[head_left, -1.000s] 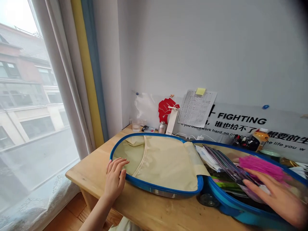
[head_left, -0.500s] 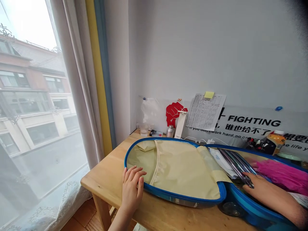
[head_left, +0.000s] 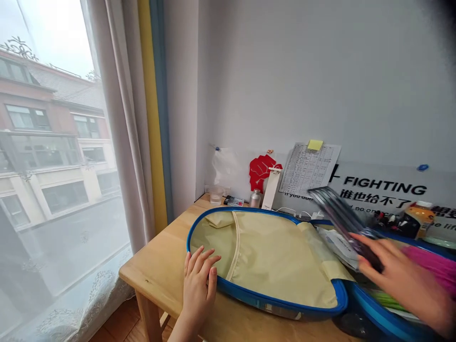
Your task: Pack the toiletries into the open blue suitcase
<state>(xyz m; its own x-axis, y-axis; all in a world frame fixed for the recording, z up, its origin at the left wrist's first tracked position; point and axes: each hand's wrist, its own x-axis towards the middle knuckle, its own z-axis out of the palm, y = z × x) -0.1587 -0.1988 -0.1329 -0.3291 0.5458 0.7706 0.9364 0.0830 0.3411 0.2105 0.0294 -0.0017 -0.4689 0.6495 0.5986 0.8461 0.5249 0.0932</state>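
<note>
An open blue hard-shell suitcase (head_left: 249,300) with a cream lining lies on the wooden table. My left hand (head_left: 200,280) rests on the rim of its left half, fingers stretched and slightly apart. My right hand (head_left: 392,268), blurred by motion, grips a bundle of long, dark, shiny slats (head_left: 338,216) and holds it raised over the right half. Their exact kind is too smeared to make out. Beneath the bundle, a white packet (head_left: 340,244) shows in the right half, along with pink fabric (head_left: 432,268) and something green (head_left: 390,300) partly behind my wrist.
Along the wall stand a small clear cup (head_left: 215,195), a metallic bottle (head_left: 255,198), a white upright stand (head_left: 271,187) and an orange-labelled bottle (head_left: 420,219). The wooden table's (head_left: 156,266) left edge faces a curtained window. A printed sheet (head_left: 309,168) hangs on the wall.
My right hand has lifted the bundle of dark slats up out of the suitcase's right half. Green contents now show there. The left hand stays on the rim; the view has shifted slightly.
</note>
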